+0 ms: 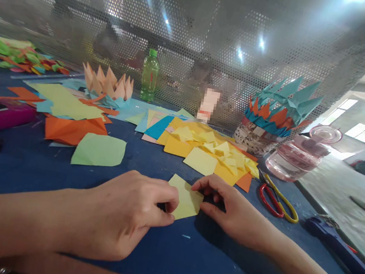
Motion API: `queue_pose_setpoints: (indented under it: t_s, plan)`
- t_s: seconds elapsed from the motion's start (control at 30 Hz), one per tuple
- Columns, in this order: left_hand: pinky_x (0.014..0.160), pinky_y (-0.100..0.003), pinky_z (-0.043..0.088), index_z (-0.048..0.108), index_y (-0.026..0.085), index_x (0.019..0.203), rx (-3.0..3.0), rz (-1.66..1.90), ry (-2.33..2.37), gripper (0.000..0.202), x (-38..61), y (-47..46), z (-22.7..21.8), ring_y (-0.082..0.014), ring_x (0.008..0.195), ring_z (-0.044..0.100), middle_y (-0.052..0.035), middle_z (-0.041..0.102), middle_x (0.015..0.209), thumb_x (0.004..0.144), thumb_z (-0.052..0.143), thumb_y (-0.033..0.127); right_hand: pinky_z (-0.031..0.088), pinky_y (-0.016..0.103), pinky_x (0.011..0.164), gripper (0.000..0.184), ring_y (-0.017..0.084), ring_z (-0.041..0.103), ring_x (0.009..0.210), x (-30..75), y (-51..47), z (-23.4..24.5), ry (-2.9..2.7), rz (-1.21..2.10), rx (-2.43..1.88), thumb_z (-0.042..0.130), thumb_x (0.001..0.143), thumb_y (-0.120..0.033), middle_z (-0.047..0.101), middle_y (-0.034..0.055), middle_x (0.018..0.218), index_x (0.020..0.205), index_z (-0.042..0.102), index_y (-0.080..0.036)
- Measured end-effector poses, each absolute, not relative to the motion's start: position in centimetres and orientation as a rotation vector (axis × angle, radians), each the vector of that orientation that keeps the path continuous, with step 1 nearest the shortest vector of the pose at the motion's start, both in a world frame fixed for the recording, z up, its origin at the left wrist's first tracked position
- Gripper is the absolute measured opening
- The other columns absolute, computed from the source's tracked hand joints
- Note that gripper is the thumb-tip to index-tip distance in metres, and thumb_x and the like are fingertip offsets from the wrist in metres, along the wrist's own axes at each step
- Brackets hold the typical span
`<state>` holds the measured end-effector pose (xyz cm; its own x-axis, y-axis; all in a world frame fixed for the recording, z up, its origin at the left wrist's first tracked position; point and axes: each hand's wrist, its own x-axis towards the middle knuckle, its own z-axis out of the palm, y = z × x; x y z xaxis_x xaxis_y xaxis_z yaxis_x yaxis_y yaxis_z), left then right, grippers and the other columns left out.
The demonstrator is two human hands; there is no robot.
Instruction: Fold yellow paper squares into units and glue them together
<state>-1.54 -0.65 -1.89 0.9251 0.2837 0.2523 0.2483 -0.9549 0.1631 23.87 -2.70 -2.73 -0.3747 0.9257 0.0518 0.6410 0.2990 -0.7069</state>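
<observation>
Fingers of the left hand and right hand pinch opposite edges of a small pale yellow square of paper lying on the dark blue counter. Red-and-yellow-handled scissors lie just right of the right hand, and a heap of yellow folded paper pieces sits behind.

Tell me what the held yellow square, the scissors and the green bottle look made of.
The yellow square: thin matte paper, apparently; it bends at a fold. The scissors: glossy red and yellow plastic handles; blades barely visible, probably metal. The green bottle: translucent plastic, seemingly; light shows through.
</observation>
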Motion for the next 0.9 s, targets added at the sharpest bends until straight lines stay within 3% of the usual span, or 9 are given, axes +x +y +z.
queue_pose_setpoints:
  t_s: [0.1,0.17,0.37,0.53,0.73,0.9]
  plan:
    - [0.061,-0.028,0.041,0.068,0.023,0.094,2.933,0.448,0.416,0.035,-1.6,-0.7,-2.1,-0.0142,0.076,0.06,0.0009,0.064,0.098,0.076,0.046,0.003,0.046,0.027,0.074,0.059,0.014,0.055,0.091,24.5,-2.5,-2.7,-2.137,0.877,-1.292,0.044,0.068,0.01,0.061,0.0018,0.111,0.116,0.056,-0.023]
    - [0.06,-0.027,0.041,0.068,0.023,0.094,2.911,0.472,0.42,0.035,-1.6,-0.6,-2.2,-0.0137,0.076,0.061,0.0012,0.064,0.098,0.077,0.045,0.002,0.046,0.026,0.073,0.061,0.015,0.056,0.093,24.6,-2.4,-2.8,-2.157,0.83,-1.266,0.043,0.067,0.011,0.06,0.0022,0.111,0.117,0.056,-0.023]
    - [0.062,-0.026,0.042,0.069,0.023,0.096,2.888,0.501,0.426,0.035,-1.5,-0.5,-2.2,-0.0135,0.078,0.062,0.001,0.065,0.098,0.081,0.045,0.003,0.048,0.028,0.082,0.05,0.016,0.056,0.102,23.9,-2.3,-3.3,-2.209,0.599,-1.195,0.048,0.076,0.008,0.057,0.004,0.114,0.112,0.063,-0.023]
    - [0.064,-0.025,0.044,0.07,0.023,0.1,2.88,0.5,0.419,0.037,-1.5,-0.6,-2.1,-0.0134,0.079,0.064,0.0006,0.065,0.099,0.082,0.045,0.003,0.048,0.03,0.085,0.032,0.015,0.059,0.097,23.9,-2.2,-3.5,-2.227,0.437,-1.101,0.056,0.079,0.003,0.058,0.0038,0.104,0.092,0.071,-0.022]
    - [0.074,-0.025,0.05,0.07,0.021,0.104,2.887,0.602,0.416,0.039,-1.4,-0.8,-1.9,-0.0158,0.09,0.065,-0.0018,0.067,0.105,0.084,0.043,0.003,0.047,0.037,0.082,0.017,0.02,0.056,0.095,23.8,-3.0,-2.8,-2.376,0.071,-0.987,0.058,0.082,-0.004,0.062,0.0064,0.102,0.082,0.067,-0.018]
    - [0.084,-0.026,0.053,0.068,0.017,0.112,2.902,0.609,0.388,0.04,-1.3,-0.9,-1.7,-0.0174,0.102,0.064,-0.0047,0.066,0.117,0.086,0.041,0.003,0.048,0.038,0.079,0.017,0.022,0.054,0.093,23.2,-3.7,-2.5,-2.417,0.029,-1.055,0.058,0.076,0.0,0.063,0.0082,0.098,0.078,0.061,-0.017]
